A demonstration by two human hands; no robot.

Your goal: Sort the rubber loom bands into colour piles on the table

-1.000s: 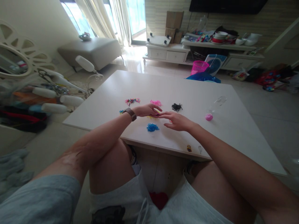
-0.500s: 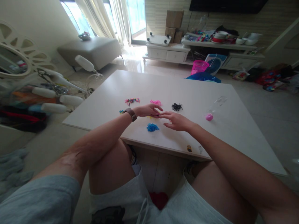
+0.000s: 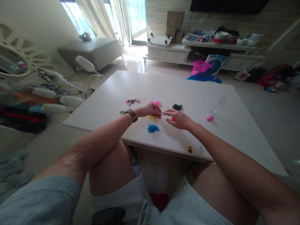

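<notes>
Nearest, along the front edge of the table (image 3: 201,93), lie a yellow figure (image 3: 190,149) and a clear charm (image 3: 201,150). Farther in sits the blue pile (image 3: 153,128), just on the near side of the left hand (image 3: 150,110). That hand bends over the yellow pile (image 3: 152,117), partly covering it, its fingers curled close; whether they grip something I cannot tell. The right hand (image 3: 177,119) faces it across a narrow gap, thumb apart from forefinger, a dark speck at its fingertips; whether that is held I cannot tell. The red pile (image 3: 172,119) shows partly behind this hand. Beyond are the black pile (image 3: 177,107), pink pile (image 3: 156,103) and mixed pile (image 3: 132,101). Past the table stands a pink basket (image 3: 200,67).
</notes>
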